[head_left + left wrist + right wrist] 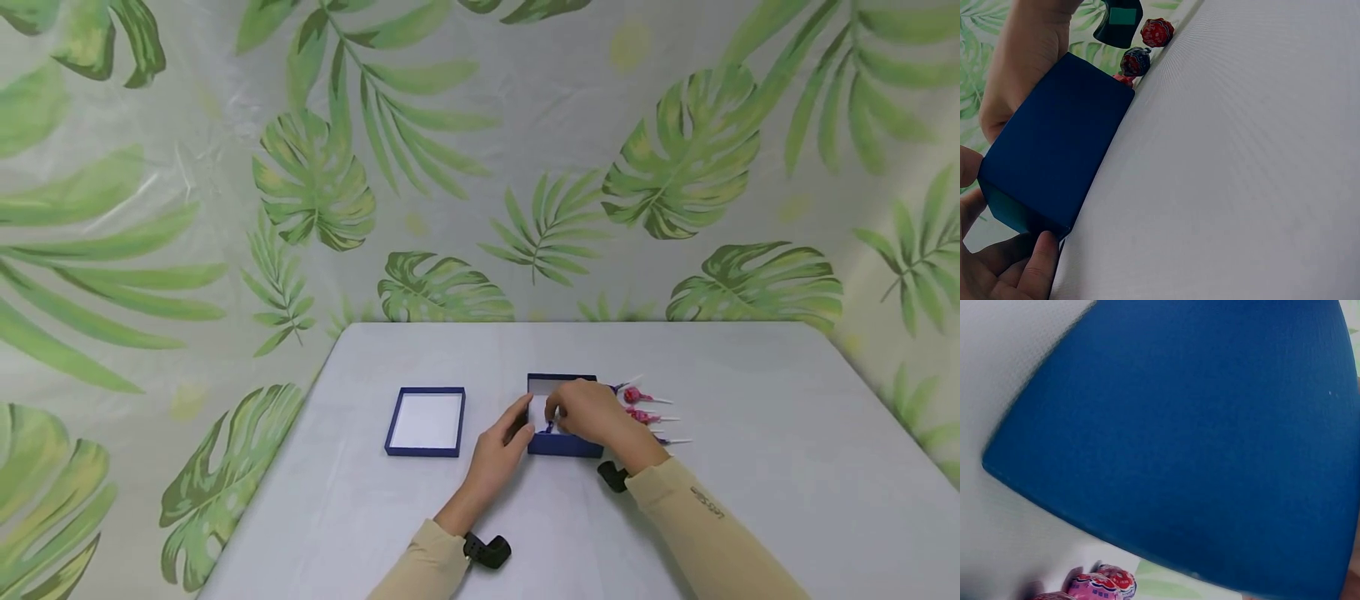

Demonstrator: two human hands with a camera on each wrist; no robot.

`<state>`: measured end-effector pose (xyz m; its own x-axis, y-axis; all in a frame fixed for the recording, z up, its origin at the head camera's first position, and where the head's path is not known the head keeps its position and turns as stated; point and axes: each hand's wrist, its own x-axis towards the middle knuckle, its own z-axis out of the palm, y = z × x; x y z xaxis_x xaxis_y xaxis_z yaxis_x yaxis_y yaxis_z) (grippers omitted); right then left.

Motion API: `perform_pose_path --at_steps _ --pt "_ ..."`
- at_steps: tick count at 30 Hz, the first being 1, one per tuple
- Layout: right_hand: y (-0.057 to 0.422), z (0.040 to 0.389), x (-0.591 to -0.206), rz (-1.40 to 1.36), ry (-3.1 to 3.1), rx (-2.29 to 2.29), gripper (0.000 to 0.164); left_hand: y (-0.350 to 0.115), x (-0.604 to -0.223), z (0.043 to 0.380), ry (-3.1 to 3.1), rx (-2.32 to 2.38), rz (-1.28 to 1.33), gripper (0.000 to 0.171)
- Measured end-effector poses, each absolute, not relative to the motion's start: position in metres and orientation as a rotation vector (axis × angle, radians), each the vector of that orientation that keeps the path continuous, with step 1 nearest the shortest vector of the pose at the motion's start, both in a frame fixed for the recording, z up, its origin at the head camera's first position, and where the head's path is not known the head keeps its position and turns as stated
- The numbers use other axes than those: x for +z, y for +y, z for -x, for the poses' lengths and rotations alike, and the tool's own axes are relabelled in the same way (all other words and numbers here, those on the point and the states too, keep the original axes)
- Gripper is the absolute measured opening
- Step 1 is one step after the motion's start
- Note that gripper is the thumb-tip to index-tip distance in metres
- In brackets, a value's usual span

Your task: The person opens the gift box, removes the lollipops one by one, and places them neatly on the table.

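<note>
A dark blue open-topped box [565, 446] with a white inside sits on the table, its blue wall also filling much of the left wrist view. My left hand [497, 450] holds the box's left side, with the thumb near the front corner and the fingers [1038, 269] bent against the wall. My right hand [592, 412] reaches over the right rim, its fingertips pinching a small lollipop in a dark blue wrapper [549, 427] inside. Several lollipops [637, 414] in red, pink and dark blue wrappers lie right of the box, white sticks pointing right.
A shallow blue-edged lid [424, 422] with a white inside lies left of the box. The white-covered table [337, 517] ends at a leaf-printed curtain [540, 208] behind. A black wrist camera [491, 552] is strapped at the left wrist.
</note>
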<state>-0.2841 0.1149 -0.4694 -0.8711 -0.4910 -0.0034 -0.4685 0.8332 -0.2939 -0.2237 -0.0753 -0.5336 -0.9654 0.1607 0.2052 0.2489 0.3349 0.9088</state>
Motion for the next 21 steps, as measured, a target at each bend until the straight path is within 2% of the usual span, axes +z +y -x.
perform_pose_path --at_steps 21 --pt "0.1177 0.2872 -0.4737 0.891 2.913 -0.443 0.020 -0.0753 -0.5363 0.2244 -2.506 -1.708 0.379 0.048"
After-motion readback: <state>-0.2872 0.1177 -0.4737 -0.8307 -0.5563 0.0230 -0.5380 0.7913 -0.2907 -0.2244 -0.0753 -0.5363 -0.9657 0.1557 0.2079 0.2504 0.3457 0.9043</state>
